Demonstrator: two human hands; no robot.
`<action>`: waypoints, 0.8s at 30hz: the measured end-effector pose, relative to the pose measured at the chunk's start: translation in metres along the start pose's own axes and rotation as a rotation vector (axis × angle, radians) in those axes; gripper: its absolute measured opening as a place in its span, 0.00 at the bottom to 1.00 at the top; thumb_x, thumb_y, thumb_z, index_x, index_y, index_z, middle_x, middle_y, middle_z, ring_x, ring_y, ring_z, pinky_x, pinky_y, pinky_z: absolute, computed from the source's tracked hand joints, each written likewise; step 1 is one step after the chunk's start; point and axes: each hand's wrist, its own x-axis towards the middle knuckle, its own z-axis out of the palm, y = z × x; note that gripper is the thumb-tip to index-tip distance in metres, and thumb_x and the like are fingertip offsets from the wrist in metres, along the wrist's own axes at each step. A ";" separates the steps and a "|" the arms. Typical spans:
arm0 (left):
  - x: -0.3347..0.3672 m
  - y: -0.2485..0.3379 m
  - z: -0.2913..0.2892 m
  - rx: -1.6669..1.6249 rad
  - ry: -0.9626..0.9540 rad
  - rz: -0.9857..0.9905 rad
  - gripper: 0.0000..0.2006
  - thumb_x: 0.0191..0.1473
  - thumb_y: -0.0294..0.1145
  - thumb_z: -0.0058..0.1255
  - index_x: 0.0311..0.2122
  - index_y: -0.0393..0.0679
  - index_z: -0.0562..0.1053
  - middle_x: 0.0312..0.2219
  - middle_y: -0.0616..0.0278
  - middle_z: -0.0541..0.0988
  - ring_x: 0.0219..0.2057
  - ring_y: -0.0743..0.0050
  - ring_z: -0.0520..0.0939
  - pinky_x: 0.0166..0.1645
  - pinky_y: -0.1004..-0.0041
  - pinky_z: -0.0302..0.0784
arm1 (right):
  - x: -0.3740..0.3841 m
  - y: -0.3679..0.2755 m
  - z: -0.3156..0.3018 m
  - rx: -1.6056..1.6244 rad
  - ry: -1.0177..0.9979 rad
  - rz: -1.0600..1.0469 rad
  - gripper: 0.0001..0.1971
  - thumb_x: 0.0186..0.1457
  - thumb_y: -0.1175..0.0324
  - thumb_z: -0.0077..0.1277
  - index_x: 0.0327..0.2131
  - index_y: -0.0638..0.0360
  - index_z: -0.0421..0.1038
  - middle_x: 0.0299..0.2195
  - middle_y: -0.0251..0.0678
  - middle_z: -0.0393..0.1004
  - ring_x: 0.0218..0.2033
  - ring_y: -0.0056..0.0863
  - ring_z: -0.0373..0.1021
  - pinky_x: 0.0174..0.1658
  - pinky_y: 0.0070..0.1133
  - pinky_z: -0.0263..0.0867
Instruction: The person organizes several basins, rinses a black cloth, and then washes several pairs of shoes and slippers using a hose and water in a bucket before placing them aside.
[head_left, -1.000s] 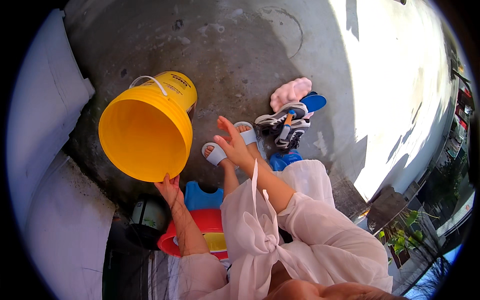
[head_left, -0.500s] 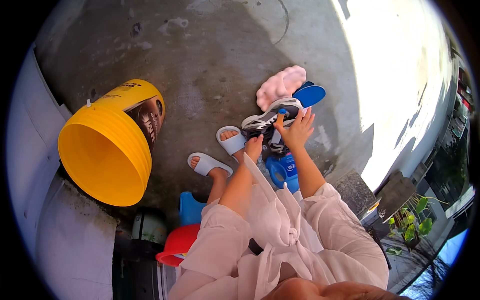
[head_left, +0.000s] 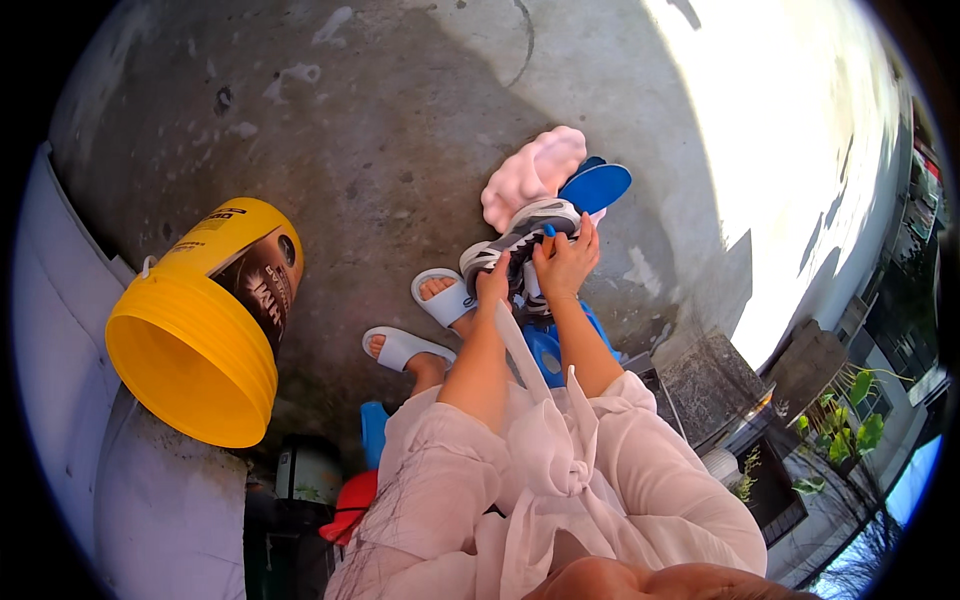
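Note:
A grey, white and black sneaker (head_left: 535,222) is between my two hands, above the concrete ground. My left hand (head_left: 494,284) is closed on its near side. My right hand (head_left: 568,262) grips its right end with thumb and fingers; a small blue patch shows at the thumb tip. More dark and white shoe parts show below, between my wrists, and I cannot tell whether they belong to a second sneaker. Just beyond are a pink bumpy slipper (head_left: 530,178) and a blue insole (head_left: 597,187), with another blue piece partly behind the insole.
A yellow bucket (head_left: 190,350) lies tipped over on the left, mouth toward me. Beside my legs is a blue plastic container (head_left: 545,352). My feet wear white slides (head_left: 405,347). A red basin (head_left: 350,505) sits lower left, and a stone block (head_left: 710,385) lies right.
My right hand has come down onto the sneaker, its spread fingers now drawn closer together. My left hand stays at the sneaker's near side. The whole view has shifted slightly.

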 end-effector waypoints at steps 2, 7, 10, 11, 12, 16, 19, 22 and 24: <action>0.007 -0.006 -0.008 -0.001 -0.032 0.050 0.19 0.46 0.41 0.55 0.37 0.36 0.71 0.28 0.67 0.74 0.27 0.80 0.73 0.31 0.79 0.67 | -0.001 0.014 -0.004 0.200 -0.024 0.129 0.14 0.34 0.73 0.51 0.31 0.58 0.69 0.53 0.45 0.53 0.53 0.51 0.49 0.49 0.41 0.52; -0.020 0.017 -0.003 0.115 -0.071 0.097 0.17 0.48 0.41 0.53 0.36 0.35 0.72 0.29 0.64 0.76 0.29 0.80 0.75 0.33 0.78 0.69 | 0.008 0.067 -0.034 0.385 -0.375 -0.186 0.27 0.32 0.86 0.42 0.42 0.57 0.66 0.48 0.46 0.57 0.47 0.46 0.57 0.49 0.32 0.56; -0.016 0.017 -0.013 0.005 -0.148 0.092 0.18 0.48 0.41 0.53 0.35 0.34 0.72 0.27 0.63 0.75 0.29 0.78 0.75 0.34 0.78 0.69 | 0.021 0.068 -0.045 0.250 -0.584 -0.339 0.34 0.32 0.86 0.45 0.49 0.53 0.60 0.46 0.46 0.59 0.47 0.45 0.57 0.50 0.31 0.57; -0.019 0.016 -0.014 0.043 -0.114 0.122 0.19 0.47 0.42 0.53 0.36 0.34 0.72 0.29 0.63 0.75 0.28 0.77 0.75 0.32 0.78 0.69 | 0.025 0.067 -0.045 0.179 -0.592 -0.433 0.32 0.34 0.85 0.46 0.49 0.55 0.58 0.45 0.46 0.59 0.46 0.45 0.58 0.48 0.30 0.58; -0.034 0.021 -0.005 0.005 -0.082 0.128 0.18 0.48 0.42 0.52 0.35 0.34 0.71 0.29 0.64 0.74 0.28 0.79 0.74 0.32 0.79 0.69 | 0.023 0.076 -0.048 0.147 -0.638 -0.436 0.31 0.34 0.85 0.46 0.48 0.56 0.59 0.44 0.45 0.59 0.46 0.45 0.58 0.48 0.30 0.58; -0.075 0.035 -0.036 -0.282 -0.137 0.153 0.15 0.50 0.39 0.50 0.37 0.36 0.69 0.31 0.63 0.74 0.30 0.77 0.75 0.35 0.79 0.71 | 0.003 0.075 -0.092 0.096 -0.658 -0.502 0.24 0.35 0.83 0.47 0.42 0.59 0.61 0.43 0.44 0.61 0.44 0.45 0.58 0.45 0.30 0.59; -0.141 0.054 -0.083 -0.517 -0.304 0.086 0.13 0.51 0.36 0.45 0.38 0.38 0.69 0.33 0.61 0.75 0.33 0.73 0.77 0.39 0.74 0.72 | -0.010 0.055 -0.180 0.186 -0.418 -0.285 0.21 0.36 0.81 0.47 0.40 0.62 0.62 0.39 0.45 0.64 0.40 0.43 0.61 0.43 0.28 0.59; -0.237 0.091 -0.138 -0.653 -0.446 0.151 0.14 0.53 0.36 0.38 0.41 0.40 0.68 0.38 0.59 0.75 0.39 0.69 0.76 0.46 0.69 0.70 | -0.003 0.036 -0.274 0.543 -0.373 0.270 0.16 0.45 0.79 0.37 0.41 0.63 0.62 0.31 0.35 0.69 0.26 0.17 0.65 0.27 0.14 0.62; -0.284 0.116 -0.180 -0.696 -0.354 0.318 0.20 0.53 0.40 0.33 0.47 0.40 0.65 0.45 0.58 0.71 0.47 0.65 0.71 0.53 0.65 0.64 | 0.001 0.017 -0.315 0.810 -0.279 0.296 0.17 0.48 0.77 0.37 0.44 0.63 0.59 0.35 0.36 0.69 0.24 0.15 0.65 0.24 0.13 0.62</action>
